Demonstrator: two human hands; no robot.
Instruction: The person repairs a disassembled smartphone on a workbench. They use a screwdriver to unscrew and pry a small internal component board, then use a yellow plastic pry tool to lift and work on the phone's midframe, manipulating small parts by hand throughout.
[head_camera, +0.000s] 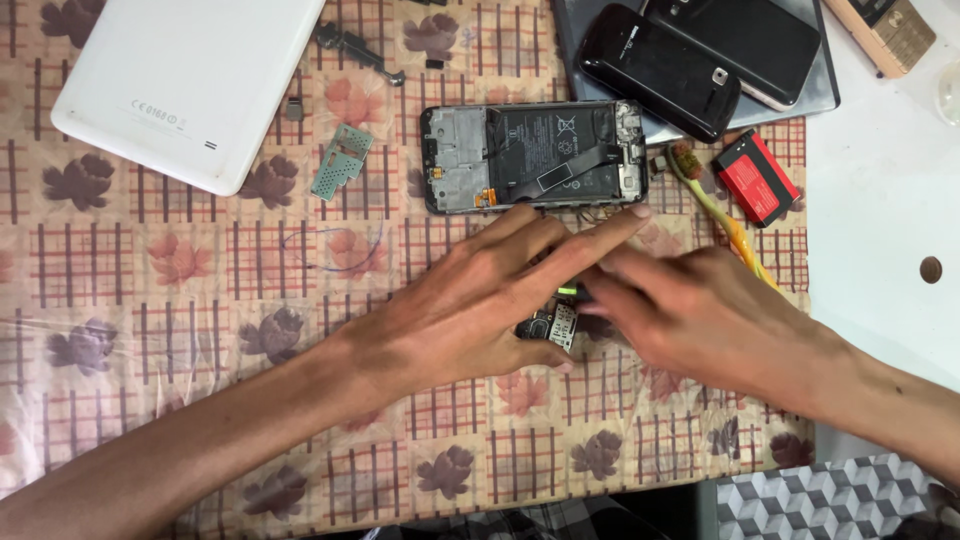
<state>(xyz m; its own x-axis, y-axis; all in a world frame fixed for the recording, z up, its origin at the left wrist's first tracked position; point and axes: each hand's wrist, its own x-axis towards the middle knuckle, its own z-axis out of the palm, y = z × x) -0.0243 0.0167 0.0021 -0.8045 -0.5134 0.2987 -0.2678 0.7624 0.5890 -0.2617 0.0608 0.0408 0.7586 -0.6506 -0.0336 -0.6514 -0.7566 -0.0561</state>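
Right hand (700, 315) is motion-blurred at the fingertips; its grip can't be read. Small dark circuit-board part (552, 325) sits mostly hidden under both hands, with the left hand (470, 305) covering its 9 o'clock side. White rectangular tablet (185, 85) is cut off at 12 o'clock. Tan box-shaped device (890, 30) is clipped at the top edge.

A phone repair bench: opened black smartphone with exposed battery (533, 157), loose small circuit board (552, 325), spare black handsets (660, 70), red battery pack (756, 177), scattered across floral plastic-covered tabletop (200, 290).
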